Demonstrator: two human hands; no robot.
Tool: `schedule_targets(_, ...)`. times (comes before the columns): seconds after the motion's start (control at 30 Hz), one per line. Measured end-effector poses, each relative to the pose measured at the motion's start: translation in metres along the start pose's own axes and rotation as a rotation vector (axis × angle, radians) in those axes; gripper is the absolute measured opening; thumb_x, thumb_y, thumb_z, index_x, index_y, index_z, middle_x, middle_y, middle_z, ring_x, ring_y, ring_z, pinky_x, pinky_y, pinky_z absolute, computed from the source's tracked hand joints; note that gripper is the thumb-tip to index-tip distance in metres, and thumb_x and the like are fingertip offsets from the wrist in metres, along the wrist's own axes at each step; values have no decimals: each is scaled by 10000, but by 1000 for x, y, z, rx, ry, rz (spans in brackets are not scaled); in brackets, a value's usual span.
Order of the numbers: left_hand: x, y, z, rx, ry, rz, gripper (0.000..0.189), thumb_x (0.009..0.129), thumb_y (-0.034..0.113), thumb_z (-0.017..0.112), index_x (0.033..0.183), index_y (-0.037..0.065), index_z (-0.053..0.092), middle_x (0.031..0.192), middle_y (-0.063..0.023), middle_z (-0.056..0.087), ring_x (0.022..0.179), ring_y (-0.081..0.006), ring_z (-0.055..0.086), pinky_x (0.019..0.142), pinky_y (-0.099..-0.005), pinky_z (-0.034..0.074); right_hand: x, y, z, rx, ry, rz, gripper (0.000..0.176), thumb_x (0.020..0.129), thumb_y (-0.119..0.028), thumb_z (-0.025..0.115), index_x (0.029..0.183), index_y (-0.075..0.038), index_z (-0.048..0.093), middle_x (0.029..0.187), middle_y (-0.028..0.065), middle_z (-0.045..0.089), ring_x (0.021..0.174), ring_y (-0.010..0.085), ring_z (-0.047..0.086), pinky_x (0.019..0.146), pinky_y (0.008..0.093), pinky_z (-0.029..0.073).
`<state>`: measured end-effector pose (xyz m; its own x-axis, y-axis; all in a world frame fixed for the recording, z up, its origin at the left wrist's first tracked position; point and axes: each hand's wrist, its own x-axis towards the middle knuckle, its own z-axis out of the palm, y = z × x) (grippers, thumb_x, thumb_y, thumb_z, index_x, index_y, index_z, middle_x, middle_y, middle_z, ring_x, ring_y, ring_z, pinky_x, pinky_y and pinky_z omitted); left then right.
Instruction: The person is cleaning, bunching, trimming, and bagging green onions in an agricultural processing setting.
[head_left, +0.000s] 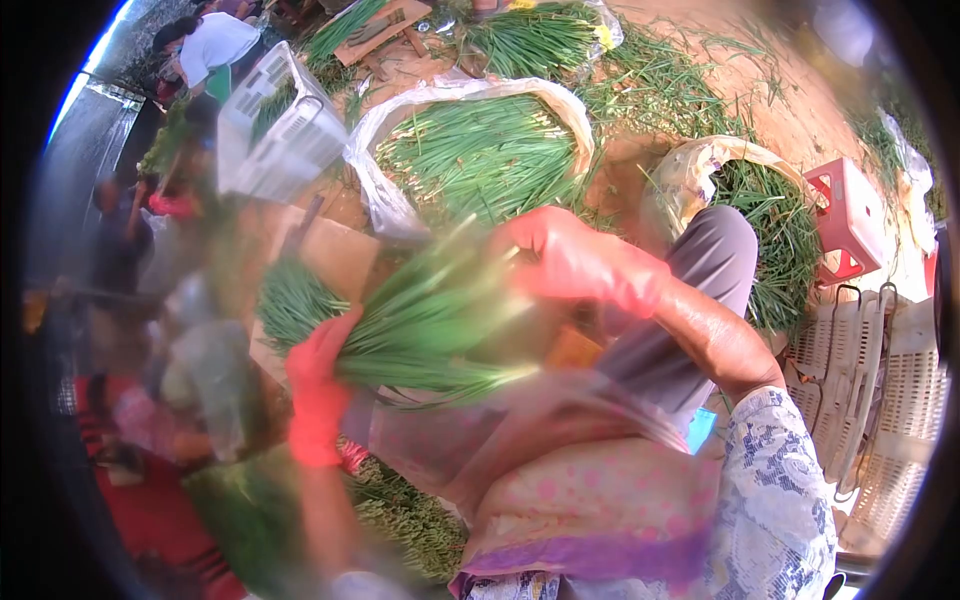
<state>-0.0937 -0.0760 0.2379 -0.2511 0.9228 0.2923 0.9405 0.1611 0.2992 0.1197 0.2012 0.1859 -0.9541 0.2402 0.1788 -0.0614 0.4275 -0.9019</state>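
Observation:
My left hand (pixel 318 375), in a red rubber glove, is closed round the leaf part of a bunch of green chives (pixel 415 325). The pale stalk ends fan out to the right over my lap and are smeared by motion. My right hand (pixel 560 255), gloved the same way, is at the upper stalk ends with its fingers curled in. Blur hides what is between those fingers. Behind my left hand, another pile of chives (pixel 298 300) lies on a wooden board (pixel 340 250).
Ahead stands a plastic-lined container (pixel 368 180) full of chives, with a white crate (pixel 285 140) to its left. At right are a sack (pixel 675 175) of greens, a red stool (pixel 850 215) and white baskets (pixel 860 390). Another person (pixel 218 48) bends at upper left.

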Motion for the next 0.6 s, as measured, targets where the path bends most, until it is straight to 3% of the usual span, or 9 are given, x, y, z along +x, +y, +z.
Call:
schedule_targets(0.07,3,5,-2,-32,29,-1,594,679,-136,599,1235,57,679,1057,-182,712,928,-376,696,788,-407,548,-3,7,-1,75,55,2,184,912,-145,613,1039,-27,676,884,151,700,808,256,682,745,377,534)
schedule_targets(0.1,5,5,-3,-47,44,2,596,676,-134,598,1234,58,680,1053,-181,712,922,-378,695,778,-409,547,-7,2,-10,44,69,63,148,958,-124,618,1047,-16,667,921,70,717,860,145,684,758,325,543)
schedule_targets(0.13,3,2,-3,-37,62,-4,596,677,-130,600,1236,60,679,1051,-181,711,919,-379,694,774,-410,547,-11,7,-18,195,84,151,149,948,-147,644,1020,-18,660,920,95,715,842,217,695,752,353,544)
schedule_targets(0.2,-5,-9,-4,-16,103,-15,595,678,-121,604,1239,63,679,1049,-183,709,913,-380,693,765,-412,546,-17,26,-32,-465,265,334,155,921,-167,630,1032,-71,680,917,166,706,902,357,690,805,420,544)
schedule_targets(0.27,-5,-11,-8,13,123,3,593,685,-115,603,1244,67,679,1053,-181,708,910,-378,692,768,-413,546,-31,56,-46,-671,97,414,183,914,-195,647,1060,-93,688,938,169,711,958,384,684,829,446,538)
schedule_targets(0.3,-5,-12,-8,27,131,11,592,688,-112,602,1246,70,679,1056,-180,707,908,-377,692,769,-413,546,-36,59,-44,-440,183,233,251,929,-245,653,1100,-69,706,989,188,715,981,386,682,846,438,536)
schedule_targets(0.4,-8,-14,-5,60,117,-43,516,768,-7,666,1280,54,656,1114,-177,702,1010,-341,698,872,-372,540,-30,-24,-21,22,216,237,319,938,-297,670,1120,-40,720,1046,208,717,995,371,688,857,427,535)
schedule_targets(0.43,-7,-16,-3,111,117,-31,514,770,-1,664,1281,62,659,1116,-174,703,997,-342,699,860,-375,542,-26,-49,-16,91,150,334,343,941,-320,673,1114,-29,726,1051,213,720,991,365,694,858,429,533)
schedule_targets(0.6,-10,-17,-2,281,162,34,510,781,24,653,1285,97,669,1121,-161,705,934,-352,702,790,-392,548,-8,2,34,308,234,345,271,890,-265,752,945,-2,721,844,124,707,781,203,660,750,343,524)
